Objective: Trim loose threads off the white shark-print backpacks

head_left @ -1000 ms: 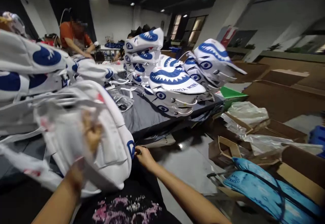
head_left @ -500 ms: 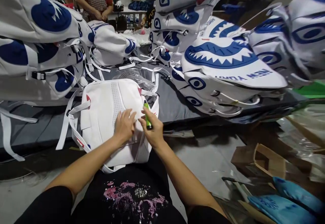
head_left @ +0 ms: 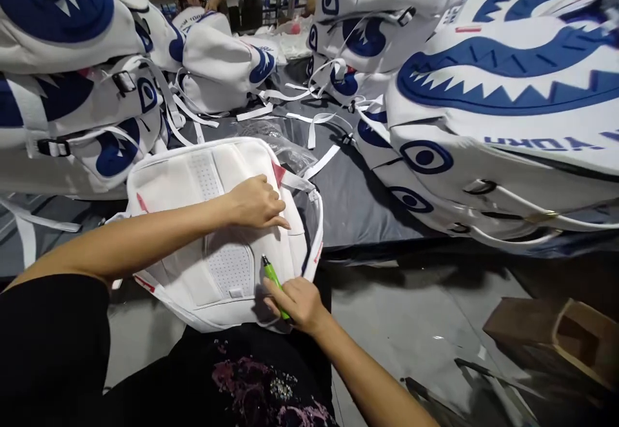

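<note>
A white backpack (head_left: 186,266) lies back side up across the table edge and my lap, its dotted mesh panels and shoulder straps showing. My left hand (head_left: 258,202) reaches across it, fingers curled and closed against its upper right part; the fingertips are hidden. In my right hand (head_left: 302,301) is a slim green pen-shaped tool (head_left: 275,283) with a dark tip pointing up and left over the bag. That hand is at the backpack's lower right edge.
White backpacks with blue shark faces are stacked at left (head_left: 72,104) and right (head_left: 435,124). Clear plastic wrap (head_left: 271,143) and loose straps lie on the dark table cover (head_left: 348,201). A cardboard box (head_left: 546,330) is on the floor at right. Another person's hands (head_left: 203,1) are visible behind.
My left hand has moved up and right over the bag, its fingers now curled. My right hand has lowered with the green tool, whose tip tilts left. The backpack has shifted and turned.
</note>
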The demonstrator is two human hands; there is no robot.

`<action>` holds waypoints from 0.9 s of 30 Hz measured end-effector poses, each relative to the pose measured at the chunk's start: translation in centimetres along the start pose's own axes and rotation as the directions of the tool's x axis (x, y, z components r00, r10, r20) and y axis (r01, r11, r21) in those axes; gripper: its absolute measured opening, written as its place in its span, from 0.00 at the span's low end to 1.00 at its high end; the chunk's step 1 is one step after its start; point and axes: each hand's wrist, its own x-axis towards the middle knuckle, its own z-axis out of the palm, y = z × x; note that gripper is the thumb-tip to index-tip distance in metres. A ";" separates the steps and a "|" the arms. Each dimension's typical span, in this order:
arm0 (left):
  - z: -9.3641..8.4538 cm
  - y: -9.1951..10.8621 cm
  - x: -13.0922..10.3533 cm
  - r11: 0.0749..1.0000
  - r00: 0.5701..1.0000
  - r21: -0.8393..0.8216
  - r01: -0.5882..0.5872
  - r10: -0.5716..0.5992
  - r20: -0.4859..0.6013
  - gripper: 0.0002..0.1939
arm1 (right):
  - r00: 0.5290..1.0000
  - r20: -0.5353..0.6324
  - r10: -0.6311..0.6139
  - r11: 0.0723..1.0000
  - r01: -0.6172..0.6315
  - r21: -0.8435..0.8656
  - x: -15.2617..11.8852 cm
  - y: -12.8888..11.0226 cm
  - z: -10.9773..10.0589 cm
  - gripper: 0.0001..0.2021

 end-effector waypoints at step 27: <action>-4.9 -10.0 -0.9 0.973 0.973 -0.009 0.231 -0.231 -0.006 0.44 | 0.925 -0.187 0.330 0.921 -0.359 -0.153 -2.2 5.3 3.3 0.29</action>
